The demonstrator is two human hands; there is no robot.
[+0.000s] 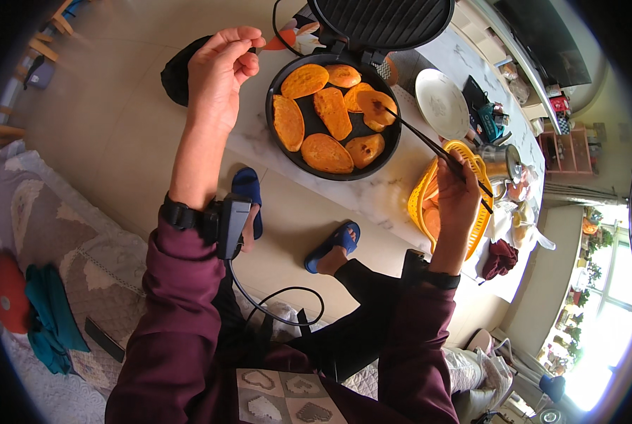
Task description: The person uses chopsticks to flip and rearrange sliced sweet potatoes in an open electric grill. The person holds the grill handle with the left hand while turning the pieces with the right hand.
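Several orange slices (327,153), which look like sweet potato, lie in a round black electric griddle (310,127) with its ridged lid (385,21) raised. My right hand (458,193) holds dark chopsticks (427,140), whose tips touch a slice (375,106) at the pan's right side, overlapping other slices. Below that hand is a yellow plastic basket (417,204) with more slices (432,220) inside. My left hand (225,66) is raised left of the griddle, fingers curled together; whether anything small is between the fingertips cannot be told.
A white plate (442,103) lies right of the griddle on the marble-patterned table (342,196). Beyond the basket stand a metal pot (498,161), plastic bags (522,217) and a dark red cloth (500,259). A black cable (276,26) runs behind the griddle. A quilted cover (99,254) is at left.
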